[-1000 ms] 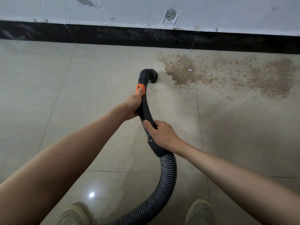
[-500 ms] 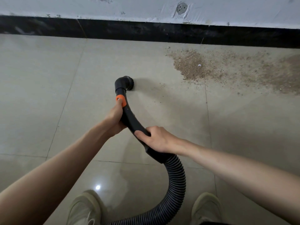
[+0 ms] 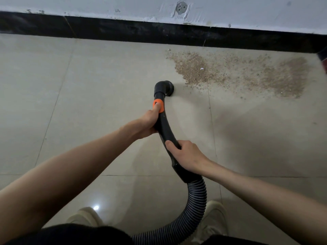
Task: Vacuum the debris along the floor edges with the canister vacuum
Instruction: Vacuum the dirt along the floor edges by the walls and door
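I hold the curved black vacuum handle in both hands. My left hand grips it high up, fingers wrapped round the tube from the left side, with the thumb laid forward along it so that its tip rests on the orange slider. My right hand grips the lower part of the same handle, thumb across the top and fingers curled under it, just above the collar where the ribbed grey-and-black hose joins. The hose loops down and to the left between my two pale shoes, the left shoe and the right shoe, and runs out of sight at the bottom edge.

At the far end of the handle the round black brush nozzle bends over to the right and sits on the beige tiled floor. It lies just left of the nearer edge of the debris, a wide patch of tan crumbs and dust; I cannot tell whether the bristles touch the first grains. The patch spreads to the right, thickest at its left end and again at its far right, with a small white scrap lying in the left part. It lies close along the black skirting board, which runs the whole width under the scuffed white wall. A bright spot of light reflects off the tile near my left shoe.
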